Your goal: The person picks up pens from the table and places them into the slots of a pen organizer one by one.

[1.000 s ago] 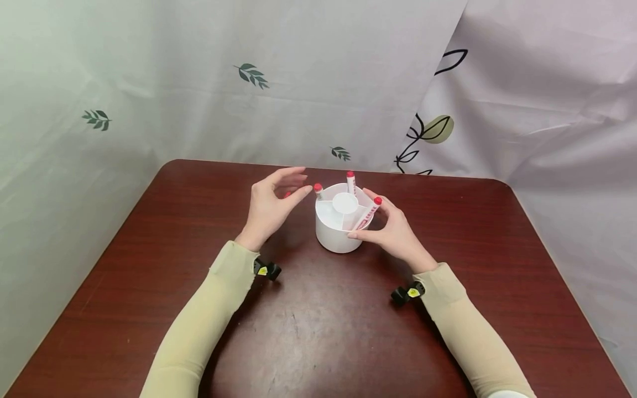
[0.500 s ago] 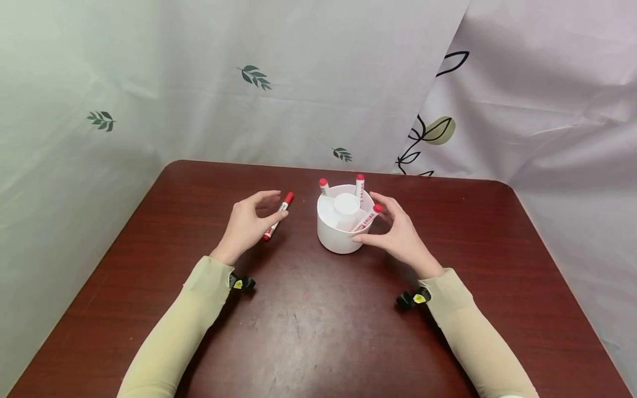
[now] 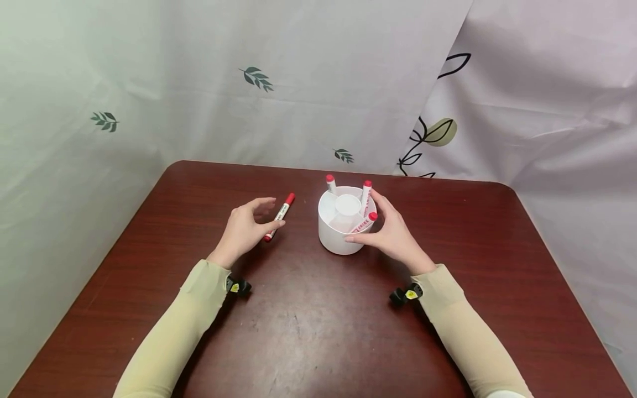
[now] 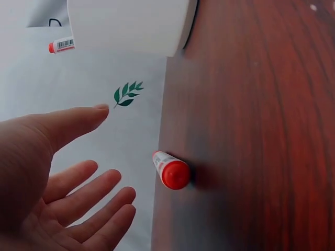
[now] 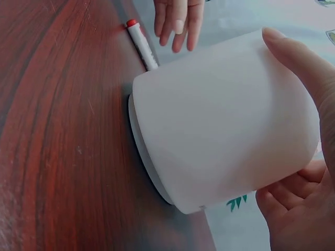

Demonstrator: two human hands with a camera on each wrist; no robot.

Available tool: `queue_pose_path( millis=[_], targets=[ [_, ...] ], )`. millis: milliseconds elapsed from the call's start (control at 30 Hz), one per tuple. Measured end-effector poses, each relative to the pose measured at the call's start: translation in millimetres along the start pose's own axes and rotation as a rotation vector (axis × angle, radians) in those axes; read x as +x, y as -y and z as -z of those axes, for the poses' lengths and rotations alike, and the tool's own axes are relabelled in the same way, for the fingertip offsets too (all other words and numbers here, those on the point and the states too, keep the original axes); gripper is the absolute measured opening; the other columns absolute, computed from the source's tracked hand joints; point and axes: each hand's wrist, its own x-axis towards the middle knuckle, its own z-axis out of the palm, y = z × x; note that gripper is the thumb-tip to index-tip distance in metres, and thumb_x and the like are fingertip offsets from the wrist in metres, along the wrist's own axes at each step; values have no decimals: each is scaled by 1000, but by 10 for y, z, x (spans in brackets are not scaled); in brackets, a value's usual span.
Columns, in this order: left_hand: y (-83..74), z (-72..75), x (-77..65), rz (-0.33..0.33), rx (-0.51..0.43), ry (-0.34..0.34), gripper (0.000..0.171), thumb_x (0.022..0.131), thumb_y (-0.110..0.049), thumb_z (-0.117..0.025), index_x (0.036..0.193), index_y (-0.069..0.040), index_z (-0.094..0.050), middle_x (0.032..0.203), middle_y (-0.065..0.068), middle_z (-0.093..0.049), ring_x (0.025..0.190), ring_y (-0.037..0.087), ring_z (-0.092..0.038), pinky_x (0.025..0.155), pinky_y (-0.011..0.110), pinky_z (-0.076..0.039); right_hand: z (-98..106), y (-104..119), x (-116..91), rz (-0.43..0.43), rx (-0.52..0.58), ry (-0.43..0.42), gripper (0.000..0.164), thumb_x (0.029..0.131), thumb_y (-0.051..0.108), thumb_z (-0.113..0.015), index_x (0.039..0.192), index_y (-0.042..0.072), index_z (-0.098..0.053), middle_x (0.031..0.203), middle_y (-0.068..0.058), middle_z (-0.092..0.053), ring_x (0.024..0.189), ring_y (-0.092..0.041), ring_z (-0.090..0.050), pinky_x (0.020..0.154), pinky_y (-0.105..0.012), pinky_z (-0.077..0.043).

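Note:
A white round pen holder (image 3: 340,240) with inner compartments stands on the table, and several red-capped markers lean in it, among them an upright marker (image 3: 365,196) at its right. My right hand (image 3: 395,235) grips the holder's right side, thumb on the near wall and fingers behind it. Left of the holder, a loose red-and-white marker (image 3: 283,213) lies on the table. Over its near part hovers my left hand (image 3: 244,229), thumb and fingers apart with nothing between them. In the left wrist view a gap shows between that hand and the loose marker (image 4: 172,170).
The dark red-brown wooden table (image 3: 308,331) reaches back to a pale curtain (image 3: 199,83) printed with leaves. A black wrist camera (image 3: 239,286) sits on the left sleeve, another wrist camera (image 3: 405,294) on the right.
The left hand has moved left, from beside the pen holder to over the loose marker. The holder has turned clockwise under the right hand, carrying its markers round.

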Motion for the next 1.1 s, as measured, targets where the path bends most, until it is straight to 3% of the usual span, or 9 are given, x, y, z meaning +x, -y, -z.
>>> queue_pose_path(
  millis=[367, 767, 1100],
  targets=[
    [85, -48, -20, 91, 82, 92, 65, 82, -24, -87, 138, -4, -60, 126, 12, -66, 108, 29, -65, 89, 45, -54, -5, 8, -17, -39, 1, -7, 112, 67, 30, -98, 158, 14, -35, 150, -4, -46, 132, -22, -47, 112, -50, -37],
    [138, -75, -10, 127, 131, 121, 41, 80, -10, -87, 116, -1, -69, 89, 5, -69, 76, 19, -65, 72, 36, -51, -13, -34, -11, -46, 6, -3, 111, 67, 30, -98, 158, 14, -35, 149, -3, -47, 129, -21, -50, 111, -48, -38],
    [117, -86, -8, 142, 172, 100, 23, 84, -10, -82, 104, -1, -73, 83, 3, -69, 75, 17, -64, 72, 34, -49, -11, -41, -2, -45, 12, 0, 111, 68, 30, -98, 158, 13, -35, 151, -3, -46, 134, -20, -46, 113, -49, -36]
  ],
)
